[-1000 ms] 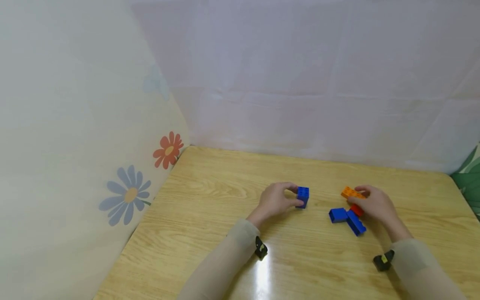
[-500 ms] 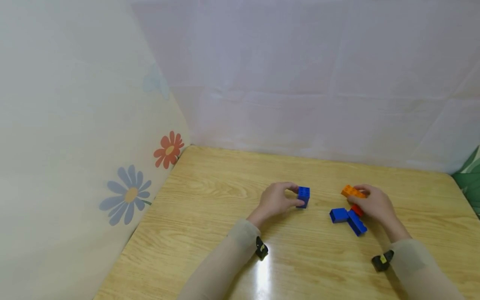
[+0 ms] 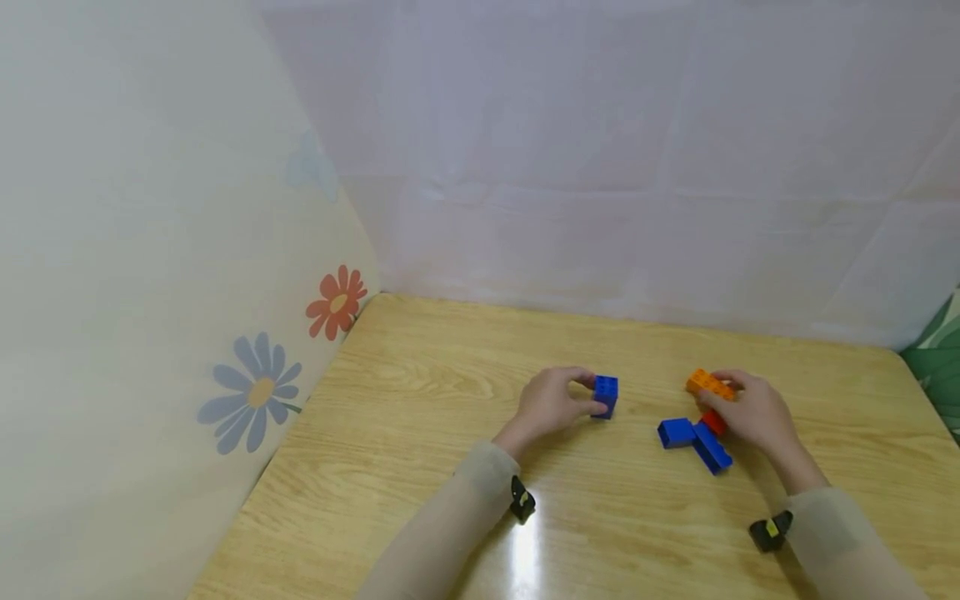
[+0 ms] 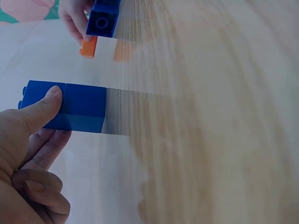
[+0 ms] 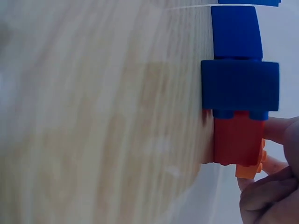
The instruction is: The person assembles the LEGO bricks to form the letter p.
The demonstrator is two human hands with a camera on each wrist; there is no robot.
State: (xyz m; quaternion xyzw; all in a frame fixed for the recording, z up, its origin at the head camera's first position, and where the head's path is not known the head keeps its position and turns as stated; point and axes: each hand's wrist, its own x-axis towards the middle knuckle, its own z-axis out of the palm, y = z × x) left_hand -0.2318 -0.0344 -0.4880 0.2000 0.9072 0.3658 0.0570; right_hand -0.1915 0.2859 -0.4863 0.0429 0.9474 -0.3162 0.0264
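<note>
Between thumb and fingers, my left hand [image 3: 551, 400] holds two blue bricks [image 3: 606, 396] stacked upright. In the left wrist view the lower end of this blue stack [image 4: 84, 105] meets the tabletop, and a seam shows between its two bricks. My right hand [image 3: 757, 412] pinches an orange brick [image 3: 703, 382], which appears slightly above the table in the left wrist view. Just in front of the orange one lies a red brick [image 5: 238, 140], partly covered by the right hand in the head view. Against it stands a blue brick [image 5: 240, 86], with another blue brick [image 3: 677, 433] beside that.
The wood-grain table [image 3: 420, 367] backs onto a pale cloth wall [image 3: 525, 167]. A cloth with printed flowers [image 3: 261, 390] borders the left side. Dark cameras sit on both wrists, over beige sleeves [image 3: 450, 525].
The orange brick has shifted very slightly to the right along with my right hand. My left hand and its blue stack stay in place, as do the other bricks.
</note>
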